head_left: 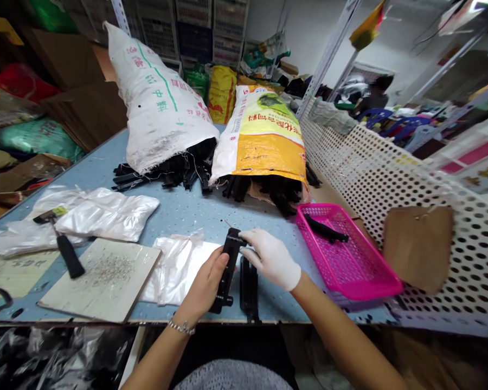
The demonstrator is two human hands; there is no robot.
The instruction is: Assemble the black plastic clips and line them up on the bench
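The left hand (206, 284) is gripping the lower half of a long, narrow black plastic part (229, 268), holding it tilted just above the blue worktop (187, 211) near its front edge. The white-gloved right hand (270, 257) is clasping the part's upper end.

On the pale blue speckled surface (187, 211), the white woven sack (154, 103) and yellow woven sack (264, 135) lie far. The pink plastic mesh basket (350, 265) sits right, the pale wooden board (101, 279) near left, the long black plastic bar (231, 250) between them.
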